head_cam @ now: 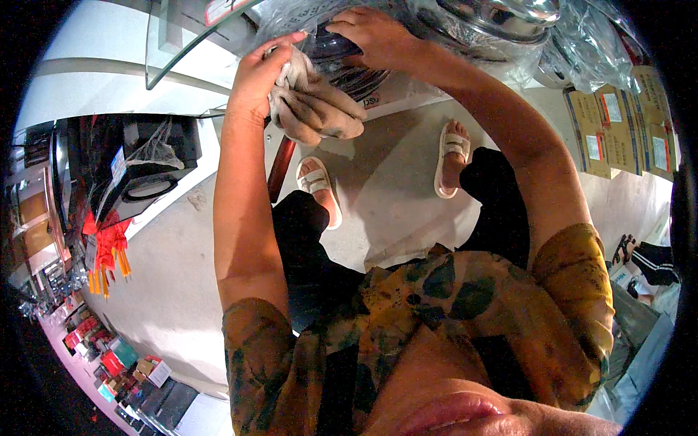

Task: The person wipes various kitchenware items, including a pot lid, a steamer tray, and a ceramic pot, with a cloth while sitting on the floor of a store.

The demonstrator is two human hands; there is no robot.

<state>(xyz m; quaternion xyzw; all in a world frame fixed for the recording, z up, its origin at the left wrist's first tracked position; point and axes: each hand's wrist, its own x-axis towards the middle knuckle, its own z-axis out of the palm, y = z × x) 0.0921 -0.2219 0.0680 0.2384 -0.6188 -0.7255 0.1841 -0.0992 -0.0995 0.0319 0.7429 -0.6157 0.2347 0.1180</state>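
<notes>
My left hand [260, 73] grips a soiled beige cloth [322, 106], which hangs in thick folds over the shelf edge. To its right, my right hand [376, 38] reaches over dark cookware [335, 46] in clear plastic wrap. Its fingers are spread and bent, touching the wrap, and I see nothing gripped. Some fingertips are hard to make out against the plastic. Shiny metal pots [501, 22] in plastic wrap stand right of this hand. Below the dark cookware lies a flat surface [403, 95] bearing printing.
A glass panel [185, 43] juts out at upper left. Below it are a black boxy appliance [147, 185] and a red bag [106, 240]. A dark red leg [281, 169] stands near my foot. Cardboard cartons [616, 131] are stacked right. Another person's leg [654, 261] shows at far right.
</notes>
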